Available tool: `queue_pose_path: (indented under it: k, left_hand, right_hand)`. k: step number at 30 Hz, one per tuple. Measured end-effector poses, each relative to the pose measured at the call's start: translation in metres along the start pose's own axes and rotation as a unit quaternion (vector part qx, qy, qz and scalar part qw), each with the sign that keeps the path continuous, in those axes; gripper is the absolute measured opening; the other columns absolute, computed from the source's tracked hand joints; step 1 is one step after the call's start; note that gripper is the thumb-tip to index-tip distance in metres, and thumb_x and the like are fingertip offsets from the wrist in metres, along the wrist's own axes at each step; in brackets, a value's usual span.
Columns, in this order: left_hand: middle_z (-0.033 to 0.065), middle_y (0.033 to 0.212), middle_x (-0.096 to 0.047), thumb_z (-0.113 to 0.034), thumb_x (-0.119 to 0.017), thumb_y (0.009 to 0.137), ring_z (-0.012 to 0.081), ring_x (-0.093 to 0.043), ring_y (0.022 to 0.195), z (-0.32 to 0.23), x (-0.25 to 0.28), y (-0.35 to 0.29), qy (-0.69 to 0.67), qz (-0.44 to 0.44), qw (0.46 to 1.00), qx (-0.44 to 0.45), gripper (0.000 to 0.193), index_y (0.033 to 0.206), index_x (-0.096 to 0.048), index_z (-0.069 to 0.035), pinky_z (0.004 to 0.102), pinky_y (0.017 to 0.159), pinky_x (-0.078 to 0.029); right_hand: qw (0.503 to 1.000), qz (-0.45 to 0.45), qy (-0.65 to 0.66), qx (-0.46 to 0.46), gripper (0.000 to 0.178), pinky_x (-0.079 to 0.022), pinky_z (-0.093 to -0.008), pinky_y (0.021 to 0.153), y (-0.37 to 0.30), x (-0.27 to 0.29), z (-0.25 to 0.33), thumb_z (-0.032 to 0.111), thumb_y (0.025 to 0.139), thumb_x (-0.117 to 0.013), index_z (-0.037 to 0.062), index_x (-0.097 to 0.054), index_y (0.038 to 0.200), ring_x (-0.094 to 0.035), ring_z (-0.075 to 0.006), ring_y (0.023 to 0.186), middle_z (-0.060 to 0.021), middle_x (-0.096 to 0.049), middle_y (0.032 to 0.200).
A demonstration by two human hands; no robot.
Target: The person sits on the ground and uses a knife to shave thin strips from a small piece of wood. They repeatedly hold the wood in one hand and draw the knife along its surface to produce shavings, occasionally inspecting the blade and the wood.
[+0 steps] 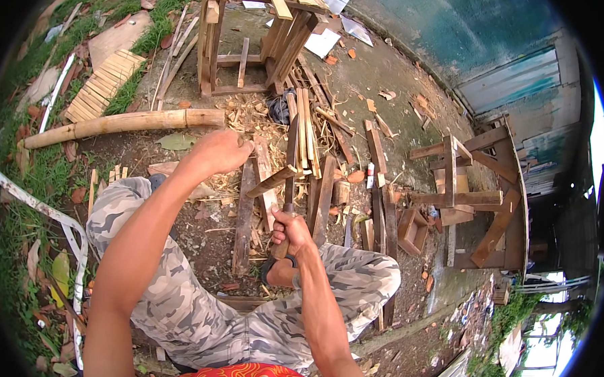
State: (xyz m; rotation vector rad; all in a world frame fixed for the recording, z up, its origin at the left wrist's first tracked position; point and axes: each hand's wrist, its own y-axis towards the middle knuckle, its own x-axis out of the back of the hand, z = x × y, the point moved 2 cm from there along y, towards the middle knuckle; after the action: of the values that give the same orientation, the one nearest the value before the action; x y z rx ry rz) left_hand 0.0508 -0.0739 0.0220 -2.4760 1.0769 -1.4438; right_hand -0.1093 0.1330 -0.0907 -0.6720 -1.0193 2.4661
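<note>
My right hand (pixel 291 232) is wrapped around the wooden handle of a long, dark-bladed machete (pixel 292 144), its blade pointing away from me. A short wood piece (pixel 270 182) lies slantwise by the blade; whether the two touch, I cannot tell. My left hand (pixel 217 152) is closed, with its fingertips near the upper end of a wooden plank (pixel 265 177). Anything inside those fingers is too small or hidden to name. A darker board (pixel 243 226) lies beside that plank, between my bent legs. Several pale bamboo strips (pixel 304 131) are bunched just beyond the machete.
A thick bamboo pole (pixel 129 124) lies at the left, near a slatted bamboo panel (pixel 105 85). A wooden frame (pixel 244 54) stands ahead. At the right are a small wooden box (pixel 415 230) and an overturned wooden table (pixel 487 196). A white metal frame (pixel 35 207) curves along the left.
</note>
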Motion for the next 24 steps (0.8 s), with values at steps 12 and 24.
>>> queue_pose_path:
  k: [12, 24]
  left_hand:
    - [0.0222, 0.137, -0.058, -0.023, -0.064, 0.094, 0.0372, -0.060, 0.122, -0.014, -0.051, 0.008, 0.015, -0.143, 0.971, -0.191, 0.049, 0.138, -0.055, -0.002, 0.0468, 0.102, -0.051]
    - [0.0146, 0.130, -0.066, -0.050, -0.063, 0.090, 0.0335, -0.062, 0.121, 0.122, -0.055, 0.037, 0.226, 0.014, 0.961, 0.156, 0.059, 0.129, -0.064, -0.006, 0.0486, 0.103, -0.046]
  right_hand:
    - [0.977, 0.073, 0.135, -0.146, 0.028, -0.033, -0.0275, 0.041, 0.042, -0.019, -0.118, 0.024, 0.098, -0.067, 0.0148, -0.042, 0.088, -0.036, -0.0085, 0.044, 0.0044, -0.039, 0.058]
    - [0.801, -0.232, -0.544, 0.087, 0.045, -0.052, -0.0507, 0.091, 0.088, 0.046, -0.095, 0.033, 0.086, -0.071, 0.0009, -0.063, 0.117, -0.066, -0.0419, 0.105, -0.0258, -0.070, 0.107]
